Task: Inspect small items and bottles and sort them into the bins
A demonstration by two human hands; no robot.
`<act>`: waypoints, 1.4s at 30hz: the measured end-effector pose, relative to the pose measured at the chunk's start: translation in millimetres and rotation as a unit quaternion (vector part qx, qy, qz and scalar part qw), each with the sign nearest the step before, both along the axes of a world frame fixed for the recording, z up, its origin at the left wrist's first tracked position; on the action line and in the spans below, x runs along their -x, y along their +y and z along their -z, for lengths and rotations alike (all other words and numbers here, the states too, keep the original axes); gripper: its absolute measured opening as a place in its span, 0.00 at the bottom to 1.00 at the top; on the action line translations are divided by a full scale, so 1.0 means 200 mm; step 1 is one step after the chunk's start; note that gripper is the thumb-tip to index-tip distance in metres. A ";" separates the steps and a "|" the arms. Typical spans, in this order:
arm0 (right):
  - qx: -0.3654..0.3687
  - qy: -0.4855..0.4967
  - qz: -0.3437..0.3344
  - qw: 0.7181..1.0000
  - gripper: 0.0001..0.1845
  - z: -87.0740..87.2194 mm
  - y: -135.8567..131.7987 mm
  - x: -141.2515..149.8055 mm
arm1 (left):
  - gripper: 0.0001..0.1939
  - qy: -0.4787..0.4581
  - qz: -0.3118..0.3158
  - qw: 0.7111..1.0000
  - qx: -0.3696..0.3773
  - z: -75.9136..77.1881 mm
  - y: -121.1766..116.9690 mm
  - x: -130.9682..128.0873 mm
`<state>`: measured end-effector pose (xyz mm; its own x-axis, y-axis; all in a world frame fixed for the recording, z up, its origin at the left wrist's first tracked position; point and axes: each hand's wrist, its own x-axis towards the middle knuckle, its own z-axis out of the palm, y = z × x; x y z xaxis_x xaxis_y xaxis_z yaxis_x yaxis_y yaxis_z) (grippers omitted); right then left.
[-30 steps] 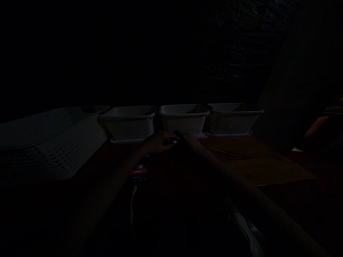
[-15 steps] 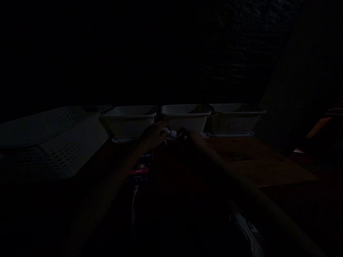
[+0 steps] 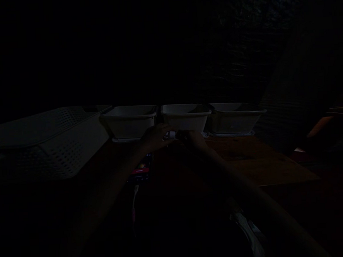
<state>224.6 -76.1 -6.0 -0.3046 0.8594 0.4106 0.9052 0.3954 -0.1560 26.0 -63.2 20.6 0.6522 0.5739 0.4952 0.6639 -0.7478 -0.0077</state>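
The scene is very dark. My left hand (image 3: pixel 156 137) is closed around a small white object (image 3: pixel 172 134), whose kind I cannot make out. From the other side my right hand (image 3: pixel 193 138) meets it with bent fingers, pinched close against its right end; what those fingers hold is too dark to tell. Both hands are in front of the middle white bin (image 3: pixel 185 120). Below my left forearm lies a phone (image 3: pixel 141 173) with a lit screen, and a white cable (image 3: pixel 135 196) runs from its lower end.
Left of my hands stands a large white perforated basket (image 3: pixel 87 137). Two more white bins, a left one (image 3: pixel 130 125) and a right one (image 3: pixel 236 122), flank the middle bin. The wooden tabletop (image 3: pixel 272 165) extends right. Whitish cloth-like material (image 3: pixel 247 232) is at bottom right.
My right hand has moved slightly left, closing the gap to the white object. My left fingers now reach further over it. Bins, basket and phone have stayed put.
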 end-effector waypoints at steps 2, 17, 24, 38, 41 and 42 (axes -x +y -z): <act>0.003 -0.007 -0.005 1.000 0.16 0.00 0.00 0.00 | 0.20 0.007 -0.003 1.000 0.006 0.00 0.01 0.00; 0.027 -0.042 -0.007 0.999 0.17 -0.01 -0.01 0.00 | 0.16 0.015 0.032 0.999 -0.004 -0.01 -0.01 -0.02; 0.033 -0.042 -0.006 0.999 0.16 -0.01 0.00 0.00 | 0.18 0.016 0.023 1.000 -0.007 0.00 0.00 -0.02; 0.034 -0.047 -0.024 0.998 0.20 0.00 0.01 0.01 | 0.20 0.049 0.016 0.999 0.002 0.02 0.01 -0.02; 0.034 -0.046 -0.026 0.998 0.20 0.00 0.00 0.01 | 0.20 0.048 0.018 0.999 -0.003 0.02 0.01 -0.02; 0.032 -0.044 -0.026 0.998 0.19 0.00 0.00 0.01 | 0.19 0.047 0.017 0.999 -0.007 0.02 0.00 -0.03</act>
<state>222.2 -76.7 -5.9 -0.3815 0.8657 0.3241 0.8954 0.4332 -0.1031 31.0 -62.3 17.0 0.7156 0.5432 0.4393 0.6334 -0.7697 -0.0800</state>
